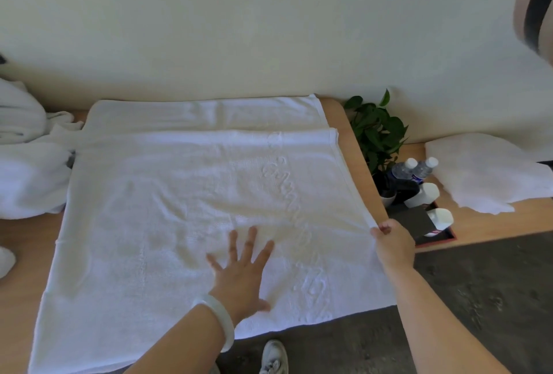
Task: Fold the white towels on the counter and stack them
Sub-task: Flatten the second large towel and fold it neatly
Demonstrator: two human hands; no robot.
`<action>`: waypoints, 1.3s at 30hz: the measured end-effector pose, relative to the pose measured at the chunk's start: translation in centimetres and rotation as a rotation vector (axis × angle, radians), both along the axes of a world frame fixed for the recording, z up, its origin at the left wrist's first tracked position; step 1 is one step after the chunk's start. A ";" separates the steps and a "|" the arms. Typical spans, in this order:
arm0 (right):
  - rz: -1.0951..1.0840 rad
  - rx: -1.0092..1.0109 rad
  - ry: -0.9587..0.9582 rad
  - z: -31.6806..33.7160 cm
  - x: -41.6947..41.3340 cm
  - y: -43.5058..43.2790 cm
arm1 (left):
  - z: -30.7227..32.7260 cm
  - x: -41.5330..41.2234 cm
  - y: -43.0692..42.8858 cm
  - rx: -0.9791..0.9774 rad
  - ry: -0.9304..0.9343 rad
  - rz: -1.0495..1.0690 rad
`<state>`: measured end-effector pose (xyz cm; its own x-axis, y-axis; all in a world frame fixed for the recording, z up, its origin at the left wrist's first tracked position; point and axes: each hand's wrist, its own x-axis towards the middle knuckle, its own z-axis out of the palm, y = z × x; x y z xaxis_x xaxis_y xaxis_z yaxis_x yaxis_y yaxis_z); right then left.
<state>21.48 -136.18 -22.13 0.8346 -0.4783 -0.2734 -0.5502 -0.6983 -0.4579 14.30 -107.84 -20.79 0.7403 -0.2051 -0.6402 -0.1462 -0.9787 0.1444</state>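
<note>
A large white towel [167, 209] lies spread across the wooden desk [347, 122], doubled over so that the upper layer's far edge falls short of the lower layer's, which reaches almost to the wall; its near edge hangs over the front of the desk. Raised lettering runs along the towel near its right edge. The left hand [242, 275], with a pale bangle [221, 319] on the wrist, rests palm-down on the towel's near centre, its grip wide with the fingers straight and spread. The right hand [392, 242] holds the towel's right edge, its grip closed on the fabric, pinching it between thumb and curled fingers at the desk's side. A heap of white towels [27, 164] lies at the left end of the desk, touching the spread towel. To the right, on a lower wooden surface [508, 218], a further crumpled towel [484, 176] lies near a leafy plant [377, 131], two capped water bottles [416, 168] and a dark tray [449, 237]. A light shoe [273, 357] shows on the dark floor [478, 284] below.
</note>
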 end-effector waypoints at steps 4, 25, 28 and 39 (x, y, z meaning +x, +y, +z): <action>0.321 -0.409 -0.098 0.4 0.6 3.7 | 0.3 -0.3 1.5 -0.057 -0.092 0.109; 0.695 -0.271 0.249 -3.6 13.0 15.7 | -2.8 12.8 23.0 0.009 -0.157 0.638; 0.691 -0.198 0.037 -2.4 10.7 14.8 | -2.7 10.1 19.4 0.023 -0.422 0.458; 0.317 -0.287 -0.112 -2.8 -3.3 6.3 | -5.0 1.3 8.9 -0.053 -0.493 0.318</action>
